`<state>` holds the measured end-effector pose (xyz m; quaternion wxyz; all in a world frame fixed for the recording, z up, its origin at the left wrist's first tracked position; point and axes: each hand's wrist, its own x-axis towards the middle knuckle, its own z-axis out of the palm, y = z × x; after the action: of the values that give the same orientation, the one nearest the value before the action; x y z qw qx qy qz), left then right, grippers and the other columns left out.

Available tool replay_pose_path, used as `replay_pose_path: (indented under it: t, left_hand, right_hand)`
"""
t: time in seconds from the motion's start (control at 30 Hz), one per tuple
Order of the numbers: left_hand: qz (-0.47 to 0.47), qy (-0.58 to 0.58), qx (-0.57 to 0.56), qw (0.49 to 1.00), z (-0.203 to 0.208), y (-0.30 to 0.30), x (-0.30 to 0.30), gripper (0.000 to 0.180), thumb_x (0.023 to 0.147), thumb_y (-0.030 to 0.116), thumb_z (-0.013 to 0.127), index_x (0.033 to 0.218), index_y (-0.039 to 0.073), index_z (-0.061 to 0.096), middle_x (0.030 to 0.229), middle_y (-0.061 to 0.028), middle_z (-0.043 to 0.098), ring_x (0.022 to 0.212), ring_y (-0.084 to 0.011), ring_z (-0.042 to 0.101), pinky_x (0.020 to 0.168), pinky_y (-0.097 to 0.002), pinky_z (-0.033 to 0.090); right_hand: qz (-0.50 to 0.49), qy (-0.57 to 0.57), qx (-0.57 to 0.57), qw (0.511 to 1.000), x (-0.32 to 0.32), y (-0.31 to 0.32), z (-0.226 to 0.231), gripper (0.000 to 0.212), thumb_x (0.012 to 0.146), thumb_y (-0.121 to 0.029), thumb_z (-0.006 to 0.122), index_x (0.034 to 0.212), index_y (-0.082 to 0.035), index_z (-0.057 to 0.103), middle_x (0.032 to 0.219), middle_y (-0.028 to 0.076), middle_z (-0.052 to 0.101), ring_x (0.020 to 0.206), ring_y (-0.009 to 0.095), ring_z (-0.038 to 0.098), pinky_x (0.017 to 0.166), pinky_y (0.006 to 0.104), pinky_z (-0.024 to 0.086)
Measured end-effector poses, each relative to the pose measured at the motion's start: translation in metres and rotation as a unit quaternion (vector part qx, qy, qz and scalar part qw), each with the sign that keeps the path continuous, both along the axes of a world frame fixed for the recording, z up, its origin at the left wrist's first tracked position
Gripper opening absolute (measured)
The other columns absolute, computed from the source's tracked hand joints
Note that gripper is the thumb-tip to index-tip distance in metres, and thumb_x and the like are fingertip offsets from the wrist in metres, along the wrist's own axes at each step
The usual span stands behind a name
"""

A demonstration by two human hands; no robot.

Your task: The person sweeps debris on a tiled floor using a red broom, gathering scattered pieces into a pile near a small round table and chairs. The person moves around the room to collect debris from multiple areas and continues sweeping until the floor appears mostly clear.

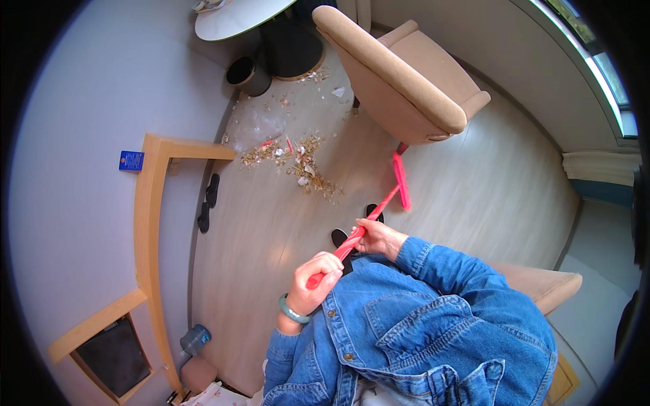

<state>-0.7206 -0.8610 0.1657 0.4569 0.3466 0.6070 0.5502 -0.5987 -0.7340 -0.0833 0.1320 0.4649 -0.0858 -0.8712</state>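
Note:
Both my hands are closed around a broom with a pink-red spiral-striped handle. My left hand, with a pale green bangle at the wrist, grips the top end of the handle. Lower down the stick, my right hand wraps round it. The bright pink broom head is at the floor, beside a leg of the beige armchair. To its left, apart from it, lies a scattered heap of brown and white debris with a few red bits. Clear plastic spreads on the floor next to the heap.
A black bin stands beside the dark base of a round white table. The beige armchair is ahead. Dark slippers lie along the left wall. A big water bottle lies at lower left; another beige seat is behind my right arm.

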Motion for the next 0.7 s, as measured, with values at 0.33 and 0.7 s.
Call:
replay_pose_path:
  t: [0.33,0.7]
  left_hand:
    - [-0.064,-0.058,-0.015,0.996,-0.051,0.004,0.009,0.015,0.086,0.0,0.064,0.076,0.004,0.053,0.085,-0.0091,0.059,0.088,-0.0201,0.059,0.084,-0.0337,0.048]
    - [-0.174,-0.056,-0.022,0.983,-0.068,-0.027,-0.035,0.011,0.086,0.004,0.065,0.095,0.003,0.059,0.095,-0.0068,0.063,0.096,-0.0201,0.061,0.088,-0.0316,0.047]
  right_hand:
    - [-0.052,-0.086,0.006,0.995,0.04,0.001,-0.023,0.018,0.097,-0.026,0.05,0.088,-0.01,0.053,0.075,0.002,0.059,0.07,0.018,0.059,0.062,0.034,0.051]
    - [-0.181,-0.154,0.064,0.969,0.024,-0.035,-0.02,0.02,0.098,-0.025,0.047,0.091,-0.006,0.048,0.073,0.003,0.055,0.069,0.017,0.055,0.067,0.0344,0.051]
